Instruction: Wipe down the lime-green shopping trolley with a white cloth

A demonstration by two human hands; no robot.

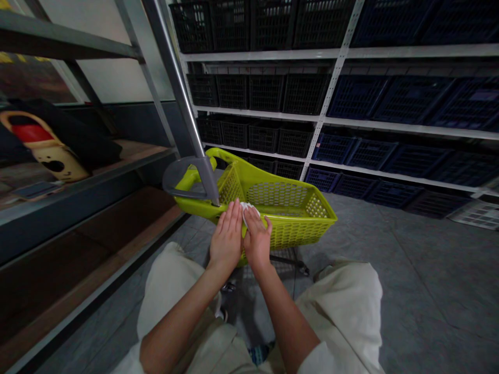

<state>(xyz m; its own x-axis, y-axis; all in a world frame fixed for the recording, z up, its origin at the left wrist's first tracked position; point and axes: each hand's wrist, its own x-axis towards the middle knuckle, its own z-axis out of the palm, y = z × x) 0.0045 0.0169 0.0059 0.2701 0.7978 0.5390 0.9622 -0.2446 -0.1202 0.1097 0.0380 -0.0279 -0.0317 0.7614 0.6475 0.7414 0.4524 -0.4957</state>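
The person's beige shorts point(343, 311) fill the bottom of the view on both sides, with the bare forearms reaching forward over them. The left hand point(226, 234) is open and flat, its fingers close together and pointing up the view. It rests against the near rim of a lime-green perforated plastic basket point(288, 228) and has hold of nothing visible. Just beside it, the right hand point(257, 241) lies nearly flat with its fingers slightly curved over a white cloth point(249, 212), pressing it onto the same rim. Whether the fingers actually grip the cloth is hard to tell, as they hide most of it.

The basket sits tilted in the view on a wheeled metal frame point(288, 262), which shows below its near corner. Its far end carries a curved green handle point(191, 179), crossed by a grey metal pole point(183, 109) with a flat round plate point(183, 179). To the left, a metal shelf point(86, 182) holds a cream and red bag point(47, 148). Beyond the grey tiled floor point(421, 259), white racks point(265, 54) hold rows of black and dark blue crates point(354, 96).
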